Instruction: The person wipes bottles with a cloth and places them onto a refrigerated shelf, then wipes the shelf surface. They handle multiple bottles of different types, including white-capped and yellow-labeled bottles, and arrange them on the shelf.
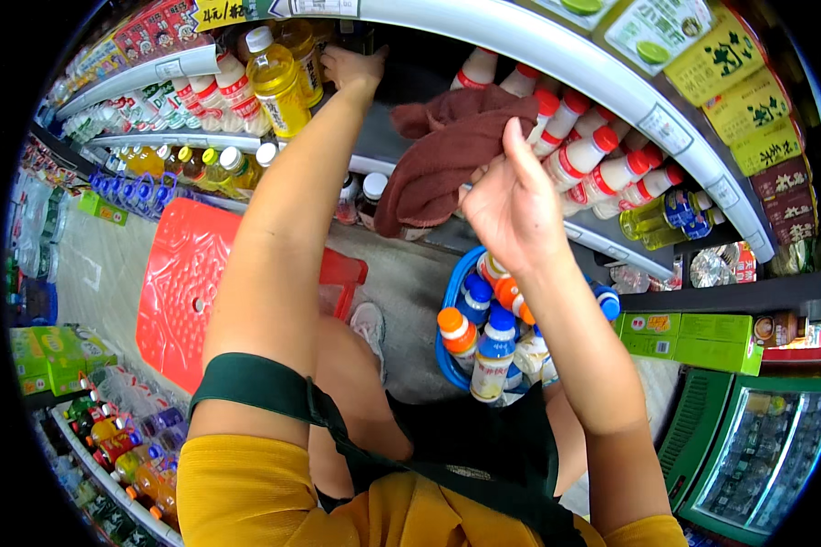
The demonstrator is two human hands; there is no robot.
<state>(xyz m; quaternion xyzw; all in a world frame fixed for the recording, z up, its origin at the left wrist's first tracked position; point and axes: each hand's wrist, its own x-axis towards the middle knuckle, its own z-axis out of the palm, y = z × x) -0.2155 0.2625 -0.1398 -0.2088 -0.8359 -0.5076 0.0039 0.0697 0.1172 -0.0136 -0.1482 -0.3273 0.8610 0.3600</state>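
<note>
My left hand reaches into the dark shelf bay, beside large bottles of yellow drink with white caps; its fingertips are partly in shadow, so its grip does not show. My right hand is raised before the shelf, thumb up and fingers curled, against a brown cloth. A small pale tip shows by its fingers, but what it is cannot be told. The cloth drapes over the shelf edge, next to white bottles with red caps. Below my right forearm stands a blue basket holding bottles with blue and orange caps.
A red plastic stool stands at the left. Bottles of yellow-green drink lie at the shelf's right end. Green cartons and a green glass-door cooler are at the right. More bottles fill a lower-left shelf.
</note>
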